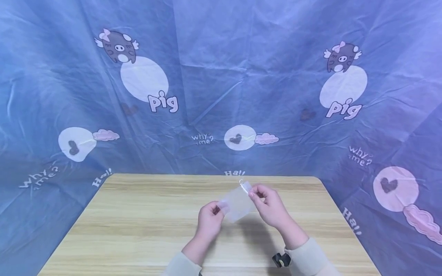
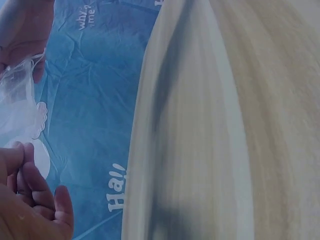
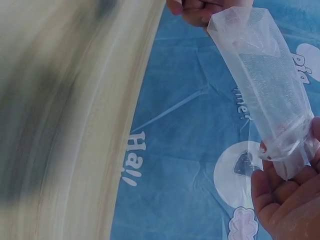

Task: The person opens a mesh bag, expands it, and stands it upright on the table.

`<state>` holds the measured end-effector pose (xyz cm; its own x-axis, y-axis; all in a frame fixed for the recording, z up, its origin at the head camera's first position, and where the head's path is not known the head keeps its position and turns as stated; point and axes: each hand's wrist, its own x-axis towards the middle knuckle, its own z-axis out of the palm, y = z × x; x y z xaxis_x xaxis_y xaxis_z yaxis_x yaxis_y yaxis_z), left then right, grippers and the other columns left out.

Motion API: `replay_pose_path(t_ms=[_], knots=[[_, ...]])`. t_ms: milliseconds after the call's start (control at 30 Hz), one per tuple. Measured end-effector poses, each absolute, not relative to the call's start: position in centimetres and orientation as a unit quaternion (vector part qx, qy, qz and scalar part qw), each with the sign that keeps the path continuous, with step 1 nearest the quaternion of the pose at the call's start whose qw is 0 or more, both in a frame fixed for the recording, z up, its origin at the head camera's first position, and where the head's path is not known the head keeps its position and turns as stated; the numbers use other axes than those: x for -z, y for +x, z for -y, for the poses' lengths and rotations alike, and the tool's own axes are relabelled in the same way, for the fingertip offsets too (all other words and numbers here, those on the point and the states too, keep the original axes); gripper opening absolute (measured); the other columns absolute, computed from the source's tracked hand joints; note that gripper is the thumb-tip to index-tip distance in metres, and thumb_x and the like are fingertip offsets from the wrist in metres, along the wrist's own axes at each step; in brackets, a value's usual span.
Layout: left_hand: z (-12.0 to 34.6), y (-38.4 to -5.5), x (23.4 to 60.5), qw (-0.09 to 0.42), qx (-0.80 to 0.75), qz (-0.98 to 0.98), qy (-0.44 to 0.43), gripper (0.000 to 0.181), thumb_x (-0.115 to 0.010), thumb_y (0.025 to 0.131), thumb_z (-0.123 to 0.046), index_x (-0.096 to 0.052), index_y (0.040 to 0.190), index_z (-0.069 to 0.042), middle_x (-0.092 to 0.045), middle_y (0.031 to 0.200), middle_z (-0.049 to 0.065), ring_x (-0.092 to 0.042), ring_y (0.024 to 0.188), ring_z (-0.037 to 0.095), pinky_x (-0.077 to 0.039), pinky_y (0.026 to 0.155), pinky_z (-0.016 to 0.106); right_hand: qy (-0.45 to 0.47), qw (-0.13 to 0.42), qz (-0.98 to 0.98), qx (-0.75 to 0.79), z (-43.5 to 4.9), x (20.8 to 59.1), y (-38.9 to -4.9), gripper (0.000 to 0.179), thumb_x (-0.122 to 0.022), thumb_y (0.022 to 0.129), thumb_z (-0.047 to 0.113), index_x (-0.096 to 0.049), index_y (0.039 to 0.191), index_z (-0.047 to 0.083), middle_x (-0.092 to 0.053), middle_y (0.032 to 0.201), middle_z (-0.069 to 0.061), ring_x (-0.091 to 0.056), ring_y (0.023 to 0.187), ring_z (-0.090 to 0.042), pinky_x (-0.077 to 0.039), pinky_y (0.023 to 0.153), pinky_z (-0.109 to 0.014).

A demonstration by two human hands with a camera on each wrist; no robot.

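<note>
Blue printed cloth (image 1: 214, 46) hangs behind wood-grain surface (image 1: 138, 226). Sheer white bag (image 1: 237, 207) held above the surface, between left hand (image 1: 208, 221) and right hand (image 1: 272, 209). Left hand pinches one end; right hand grips the opposite end, beside the white string (image 1: 244, 188).

- A table (image 1: 138, 218) with a pale wood-grain top spans the lower middle of the head view, its far corners rounded.
- A soft shadow (image 1: 259, 237) falls on it, lower right of centre.

Sheer bag (image 2: 15, 102) partly outside left wrist view
</note>
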<state>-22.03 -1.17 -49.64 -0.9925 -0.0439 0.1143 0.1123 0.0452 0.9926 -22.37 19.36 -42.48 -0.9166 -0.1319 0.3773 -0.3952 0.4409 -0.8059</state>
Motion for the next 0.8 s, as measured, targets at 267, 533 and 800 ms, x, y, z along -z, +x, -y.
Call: replay_pose_path(t_ms=[267, 533, 800], knots=[[1.8, -21.7, 50.2, 0.048, 0.649, 0.759, -0.03, 0.015, -0.076, 0.091, 0.0, -0.075, 0.106, 0.002, -0.071, 0.088, 0.004, -0.061, 0.075, 0.011, -0.053, 0.063, 0.021, 0.173, 0.144, 0.866, -0.447, -19.3, 42.9, -22.3, 0.008, -0.07, 0.099, 0.002, -0.073, 0.096, 0.007, -0.071, 0.09, 0.002, -0.062, 0.081, -0.011, -0.057, 0.072, -0.03], [2.4, -21.8, 50.4, 0.088, 0.616, 0.782, -0.038, 0.025, -0.061, 0.095, 0.005, -0.078, 0.11, -0.005, -0.076, 0.107, 0.004, -0.063, 0.09, 0.015, -0.053, 0.073, 0.023, 0.216, 0.204, 0.9, -0.319, -19.6, 43.3, -22.5, 0.008, -0.075, 0.095, 0.003, -0.072, 0.093, 0.01, -0.072, 0.093, 0.0, -0.064, 0.076, -0.015, -0.058, 0.075, -0.041], [1.9, -21.8, 50.2, 0.115, 0.572, 0.808, -0.079, 0.011, -0.077, 0.095, -0.006, -0.081, 0.103, -0.012, -0.075, 0.101, -0.005, -0.066, 0.089, 0.012, -0.054, 0.071, 0.023, 0.257, 0.23, 0.9, -0.266, -19.4, 43.7, -22.7, 0.006, -0.077, 0.094, 0.005, -0.072, 0.092, 0.009, -0.073, 0.095, -0.003, -0.071, 0.086, -0.024, -0.059, 0.079, -0.047]])
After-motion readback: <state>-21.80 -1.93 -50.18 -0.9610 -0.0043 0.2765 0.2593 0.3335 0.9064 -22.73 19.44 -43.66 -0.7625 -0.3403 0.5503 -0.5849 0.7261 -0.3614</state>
